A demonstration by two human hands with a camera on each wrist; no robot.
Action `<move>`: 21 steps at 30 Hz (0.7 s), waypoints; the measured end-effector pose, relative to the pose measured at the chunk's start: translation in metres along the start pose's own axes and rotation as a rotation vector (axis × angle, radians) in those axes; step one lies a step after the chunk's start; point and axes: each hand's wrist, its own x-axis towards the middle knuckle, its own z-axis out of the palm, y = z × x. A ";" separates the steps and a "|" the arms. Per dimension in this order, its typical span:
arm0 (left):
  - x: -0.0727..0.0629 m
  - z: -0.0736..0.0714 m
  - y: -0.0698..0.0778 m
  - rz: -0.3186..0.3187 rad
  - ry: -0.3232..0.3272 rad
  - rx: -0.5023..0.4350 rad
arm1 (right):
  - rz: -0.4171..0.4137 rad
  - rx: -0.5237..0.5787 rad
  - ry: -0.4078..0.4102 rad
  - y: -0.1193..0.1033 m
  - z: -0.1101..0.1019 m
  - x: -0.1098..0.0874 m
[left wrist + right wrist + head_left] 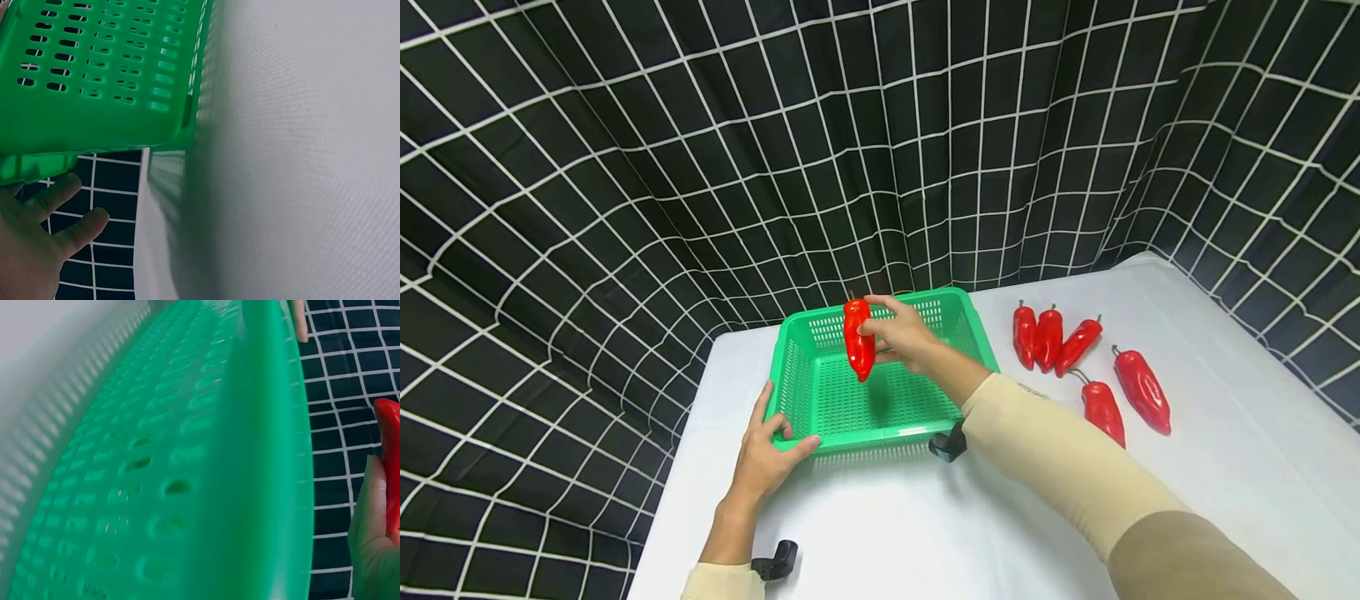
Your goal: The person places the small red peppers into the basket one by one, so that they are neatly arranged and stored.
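In the head view, my right hand (906, 337) pinches a long red pepper (856, 354) above the inside of a green plastic basket (872, 435). This pepper hangs with its stem up and its tip down. At the basket's near left corner, my left hand (763, 450) grips the rim, one finger bent over it and the thumb along the front edge. Part of the left hand (28, 244) shows beside the basket wall (106, 119) in the left wrist view. The right wrist view catches the held pepper (392, 462) and my right hand (375, 544) only at its edge.
On the white tablecloth (1217, 367), right of the basket, lie several more red peppers (1048, 340), one partly hidden by my right sleeve. A black curtain with white grid lines (850, 150) hangs behind and at both sides.
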 end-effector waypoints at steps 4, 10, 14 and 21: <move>-0.001 0.000 0.000 0.001 0.005 0.009 | 0.027 0.015 0.001 0.006 0.004 0.006; -0.001 0.001 0.000 -0.002 -0.005 0.028 | 0.060 0.003 0.006 0.014 0.006 0.012; -0.002 0.002 -0.002 0.003 0.008 0.028 | 0.068 -0.007 0.015 0.018 0.007 0.014; -0.004 0.003 -0.004 0.010 0.035 0.015 | 0.084 -0.054 0.015 0.023 0.011 0.017</move>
